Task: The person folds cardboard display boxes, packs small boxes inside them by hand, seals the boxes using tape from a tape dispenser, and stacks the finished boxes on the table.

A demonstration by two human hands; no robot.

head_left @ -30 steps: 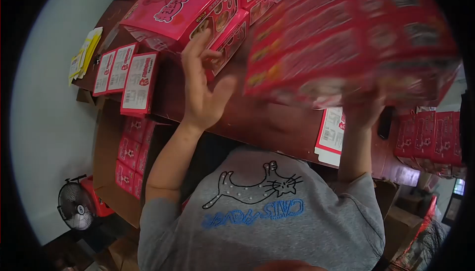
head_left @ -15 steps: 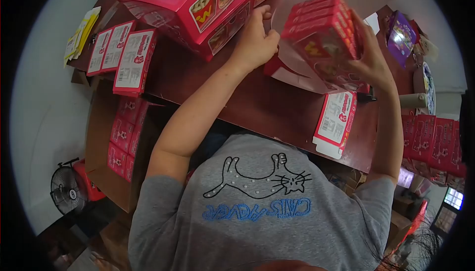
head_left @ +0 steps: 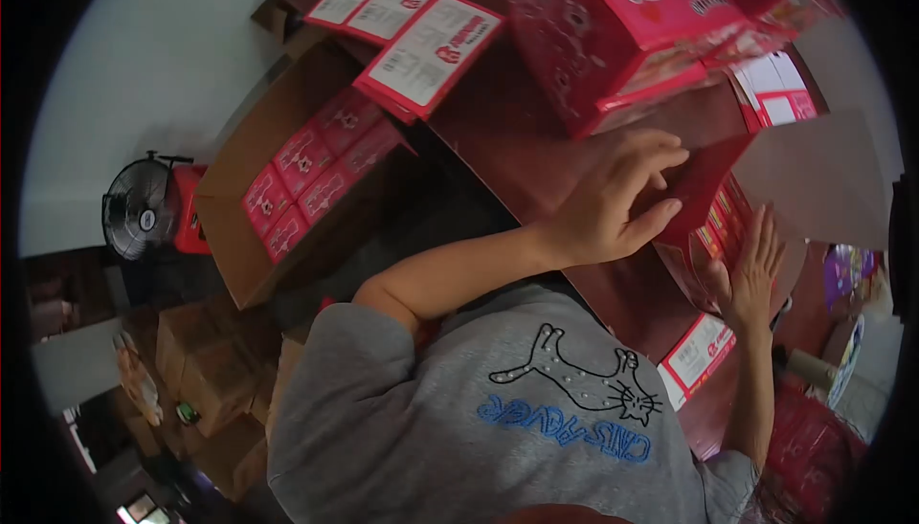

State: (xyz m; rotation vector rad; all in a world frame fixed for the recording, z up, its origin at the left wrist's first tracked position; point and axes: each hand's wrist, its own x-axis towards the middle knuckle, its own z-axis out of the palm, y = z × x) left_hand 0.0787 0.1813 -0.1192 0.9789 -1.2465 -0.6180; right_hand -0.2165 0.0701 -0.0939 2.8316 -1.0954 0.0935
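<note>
Clearly, small boxes (head_left: 725,224) lie right beside the wide right grip (head_left: 750,285), left grip (head_left: 613,200) wide too.

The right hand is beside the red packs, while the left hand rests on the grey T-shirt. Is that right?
Not quite: the left hand isn't on the grey T-shirt; the head view shows it over the table, near a red flap. The right hand is beside the red packs.

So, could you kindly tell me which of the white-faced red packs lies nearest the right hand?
The lone white-faced pack just below the right hand in the picture; the others, including the upper-left trio, lie higher up.
</note>
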